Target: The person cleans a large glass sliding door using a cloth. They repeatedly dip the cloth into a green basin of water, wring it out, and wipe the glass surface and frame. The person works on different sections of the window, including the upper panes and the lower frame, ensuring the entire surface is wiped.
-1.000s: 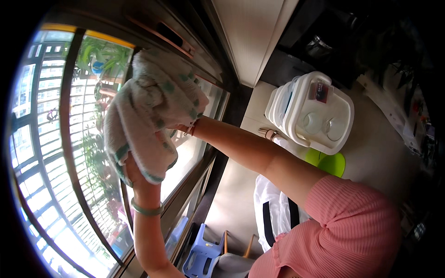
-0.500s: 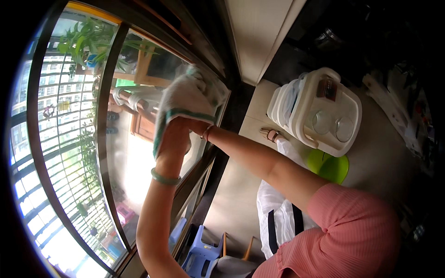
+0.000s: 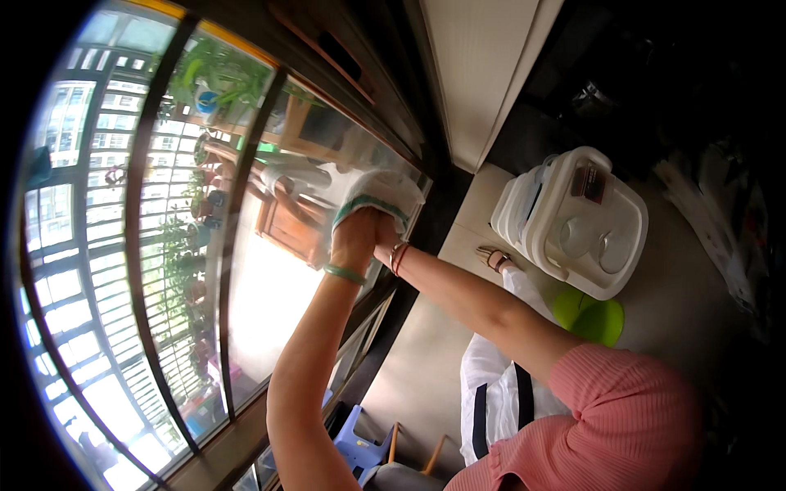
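Fingers of both hands, left hand (image 3: 354, 239) and right hand (image 3: 383, 231), press a soft crumpled cloth (image 3: 378, 192) against smooth window glass (image 3: 270, 303).

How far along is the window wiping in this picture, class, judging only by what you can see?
Done: cannot be judged; no clear line shows between wiped and unwiped glass. In hand: both hands, left hand and right hand, press a white cloth with green trim against the upper part of the window pane. Left: the cloth covers only a small patch, so the lower glass remains beyond it.
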`<state>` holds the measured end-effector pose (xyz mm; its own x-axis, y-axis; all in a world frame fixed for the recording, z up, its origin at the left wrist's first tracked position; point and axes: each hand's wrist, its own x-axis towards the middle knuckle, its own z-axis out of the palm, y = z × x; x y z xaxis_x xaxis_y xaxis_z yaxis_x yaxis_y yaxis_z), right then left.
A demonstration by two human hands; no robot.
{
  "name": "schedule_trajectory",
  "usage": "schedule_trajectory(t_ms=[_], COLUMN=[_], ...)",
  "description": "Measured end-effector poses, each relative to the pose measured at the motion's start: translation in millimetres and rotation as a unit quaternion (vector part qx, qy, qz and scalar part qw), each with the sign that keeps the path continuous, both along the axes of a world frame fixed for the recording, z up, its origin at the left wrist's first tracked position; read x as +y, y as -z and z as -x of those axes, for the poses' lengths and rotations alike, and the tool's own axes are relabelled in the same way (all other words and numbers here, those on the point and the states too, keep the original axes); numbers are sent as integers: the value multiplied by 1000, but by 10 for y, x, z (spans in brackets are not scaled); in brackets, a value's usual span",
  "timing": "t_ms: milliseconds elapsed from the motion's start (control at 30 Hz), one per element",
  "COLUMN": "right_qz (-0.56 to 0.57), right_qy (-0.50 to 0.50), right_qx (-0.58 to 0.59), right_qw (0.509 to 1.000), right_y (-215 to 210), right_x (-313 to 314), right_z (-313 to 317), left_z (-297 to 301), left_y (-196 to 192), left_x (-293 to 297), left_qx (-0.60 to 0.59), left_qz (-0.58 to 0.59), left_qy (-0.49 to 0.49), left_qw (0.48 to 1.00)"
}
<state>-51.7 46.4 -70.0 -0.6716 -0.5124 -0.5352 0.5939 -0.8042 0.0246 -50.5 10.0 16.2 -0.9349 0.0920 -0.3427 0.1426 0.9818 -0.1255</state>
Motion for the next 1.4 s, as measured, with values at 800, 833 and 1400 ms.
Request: schedule_trajectory(t_ms=[800, 833, 1400], right_qz=[-500, -519, -607], right_qy=[401, 400, 319], right_qx=[689, 687, 647], right_qw=[340, 313, 334], right_y=[-5106, -5365, -3984], right_x=[347, 378, 23], right_z=[895, 1013, 1492], left_z=[-2, 82, 581], left_y=[-4847, -5050, -3895], left_x=[-185, -140, -145], left_qx=[580, 608, 523], left_qz=[232, 223, 412], left_qy=[70, 70, 65], left_qw=[778, 759, 743])
